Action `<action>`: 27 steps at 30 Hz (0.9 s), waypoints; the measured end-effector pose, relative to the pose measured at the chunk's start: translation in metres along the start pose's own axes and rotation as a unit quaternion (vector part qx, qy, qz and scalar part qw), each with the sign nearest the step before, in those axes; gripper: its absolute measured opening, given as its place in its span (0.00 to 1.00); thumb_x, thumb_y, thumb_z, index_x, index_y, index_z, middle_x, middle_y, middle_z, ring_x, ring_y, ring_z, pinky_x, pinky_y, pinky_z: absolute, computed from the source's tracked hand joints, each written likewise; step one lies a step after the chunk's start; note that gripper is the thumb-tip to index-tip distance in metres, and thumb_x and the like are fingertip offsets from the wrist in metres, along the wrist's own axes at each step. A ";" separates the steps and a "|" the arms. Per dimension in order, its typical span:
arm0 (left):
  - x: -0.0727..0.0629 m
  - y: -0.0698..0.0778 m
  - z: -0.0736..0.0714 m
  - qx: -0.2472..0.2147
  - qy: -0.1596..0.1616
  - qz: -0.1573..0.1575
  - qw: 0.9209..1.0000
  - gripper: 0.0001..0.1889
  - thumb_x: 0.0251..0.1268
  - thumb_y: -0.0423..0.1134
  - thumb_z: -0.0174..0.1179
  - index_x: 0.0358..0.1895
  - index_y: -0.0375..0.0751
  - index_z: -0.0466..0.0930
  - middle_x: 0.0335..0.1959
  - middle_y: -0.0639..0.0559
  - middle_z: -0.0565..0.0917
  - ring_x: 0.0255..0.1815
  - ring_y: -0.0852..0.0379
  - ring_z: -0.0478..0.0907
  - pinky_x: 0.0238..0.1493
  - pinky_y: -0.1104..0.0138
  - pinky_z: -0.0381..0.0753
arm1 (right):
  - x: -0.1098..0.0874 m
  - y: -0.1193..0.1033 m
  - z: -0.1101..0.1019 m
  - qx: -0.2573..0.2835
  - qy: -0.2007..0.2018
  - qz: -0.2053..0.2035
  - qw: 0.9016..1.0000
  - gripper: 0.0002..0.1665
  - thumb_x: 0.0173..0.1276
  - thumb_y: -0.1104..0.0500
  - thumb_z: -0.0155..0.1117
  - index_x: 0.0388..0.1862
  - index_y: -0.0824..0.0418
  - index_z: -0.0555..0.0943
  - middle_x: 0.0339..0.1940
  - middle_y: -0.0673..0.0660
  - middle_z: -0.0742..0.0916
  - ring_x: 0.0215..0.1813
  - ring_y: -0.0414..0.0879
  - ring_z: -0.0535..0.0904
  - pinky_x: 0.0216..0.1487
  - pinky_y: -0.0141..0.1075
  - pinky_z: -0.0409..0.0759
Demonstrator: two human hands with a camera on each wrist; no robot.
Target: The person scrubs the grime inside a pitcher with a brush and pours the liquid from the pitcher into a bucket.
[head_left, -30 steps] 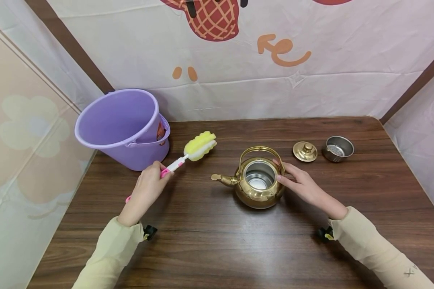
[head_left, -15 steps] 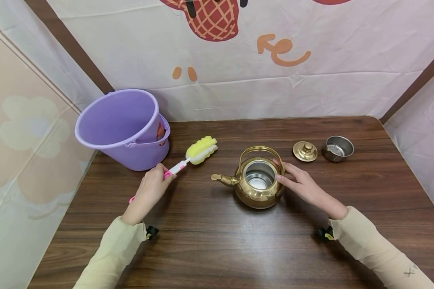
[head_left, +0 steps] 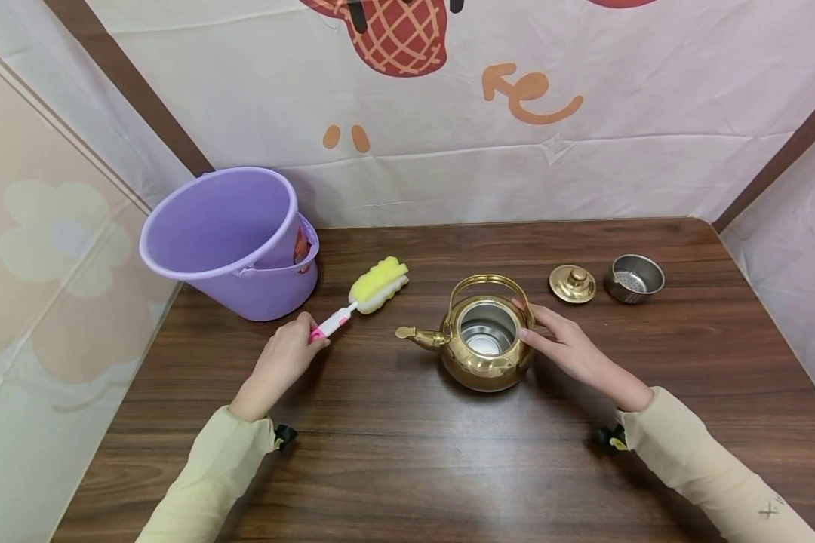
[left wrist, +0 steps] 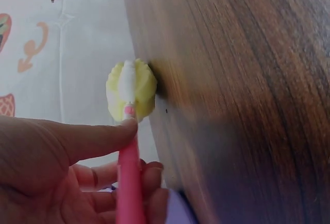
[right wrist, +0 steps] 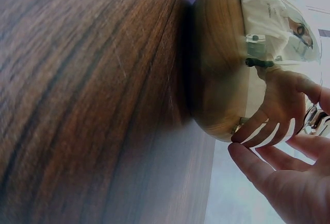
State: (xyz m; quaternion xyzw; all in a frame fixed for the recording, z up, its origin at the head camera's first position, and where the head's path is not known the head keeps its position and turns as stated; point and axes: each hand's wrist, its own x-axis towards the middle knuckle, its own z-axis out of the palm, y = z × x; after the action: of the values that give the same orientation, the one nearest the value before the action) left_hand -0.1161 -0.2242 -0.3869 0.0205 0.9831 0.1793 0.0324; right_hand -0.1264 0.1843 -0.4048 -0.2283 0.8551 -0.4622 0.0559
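Observation:
In the head view, my left hand point(head_left: 281, 358) grips the pink and white handle of a sponge bottle brush point(head_left: 378, 285). Its yellow and white sponge head points away to the right. The left wrist view shows the thumb along the pink handle point(left wrist: 130, 183), with fingers curled beneath. A shiny gold teapot point(head_left: 485, 375) stands upright and uncovered, its steel inside showing and its spout towards the brush. My right hand point(head_left: 573, 351) rests on the teapot's right side, thumb at the rim. In the right wrist view, its fairly straight fingers point(right wrist: 247, 162) touch the polished body.
Back left stands a purple bucket point(head_left: 261, 296) with its handle hanging down. The gold lid point(head_left: 573, 285) lies right of the teapot, beside a small steel strainer point(head_left: 635, 280). A printed cloth point(head_left: 414, 181) hangs behind the wooden table point(head_left: 407, 483).
The left hand has moved slightly to the right with the brush, whose sponge head now sits a little nearer. The right hand and the teapot have stayed in place.

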 end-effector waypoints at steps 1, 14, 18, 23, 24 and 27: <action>0.000 0.000 0.000 0.002 -0.004 -0.001 1.000 0.12 0.57 0.35 0.61 0.35 0.32 0.69 0.21 0.47 0.72 0.23 0.50 0.70 0.25 0.57 0.70 | 0.000 0.000 0.000 0.000 0.000 0.000 1.000 0.27 0.68 0.61 0.54 0.65 0.63 0.65 0.62 0.62 0.72 0.61 0.53 0.68 0.56 0.50 0.70; 0.001 -0.001 0.003 0.020 -0.042 -0.023 0.999 0.10 0.57 0.36 0.61 0.34 0.34 0.70 0.23 0.46 0.72 0.25 0.50 0.70 0.25 0.57 0.70 | 0.001 0.003 0.001 0.002 0.003 0.002 1.000 0.27 0.67 0.63 0.54 0.65 0.64 0.65 0.62 0.63 0.72 0.61 0.54 0.68 0.55 0.51 0.71; 0.002 -0.002 0.004 0.022 -0.039 -0.023 0.999 0.11 0.56 0.35 0.62 0.34 0.35 0.70 0.22 0.46 0.71 0.25 0.49 0.70 0.25 0.56 0.70 | 0.000 0.002 0.001 0.001 0.003 -0.001 1.000 0.27 0.67 0.62 0.54 0.65 0.64 0.65 0.62 0.62 0.72 0.61 0.53 0.68 0.56 0.50 0.71; 0.002 -0.004 0.007 0.024 -0.040 -0.023 0.999 0.11 0.55 0.35 0.63 0.33 0.35 0.70 0.21 0.46 0.70 0.24 0.48 0.69 0.24 0.56 0.69 | 0.001 0.002 0.001 0.002 0.005 -0.005 1.000 0.27 0.67 0.64 0.54 0.65 0.65 0.65 0.62 0.62 0.72 0.62 0.53 0.67 0.55 0.50 0.70; 0.002 -0.004 0.007 0.024 -0.039 -0.023 0.999 0.11 0.55 0.35 0.63 0.33 0.35 0.70 0.21 0.46 0.70 0.24 0.48 0.69 0.24 0.56 0.69 | 0.001 0.002 0.001 0.003 0.005 -0.005 1.000 0.27 0.67 0.63 0.54 0.65 0.64 0.65 0.62 0.62 0.72 0.62 0.53 0.68 0.56 0.50 0.71; 0.002 -0.003 0.007 0.026 -0.037 -0.024 0.999 0.11 0.54 0.35 0.64 0.32 0.35 0.70 0.22 0.46 0.70 0.24 0.48 0.69 0.24 0.56 0.69 | 0.001 0.003 0.001 0.005 0.005 -0.004 1.000 0.27 0.68 0.63 0.54 0.65 0.63 0.65 0.62 0.62 0.72 0.61 0.53 0.68 0.55 0.50 0.71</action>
State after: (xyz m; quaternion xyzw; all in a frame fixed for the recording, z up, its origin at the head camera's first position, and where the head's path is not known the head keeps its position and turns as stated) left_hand -0.1179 -0.2247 -0.3949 0.0047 0.9856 0.1524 0.0727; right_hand -0.1277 0.1847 -0.4081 -0.2297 0.8519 -0.4678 0.0510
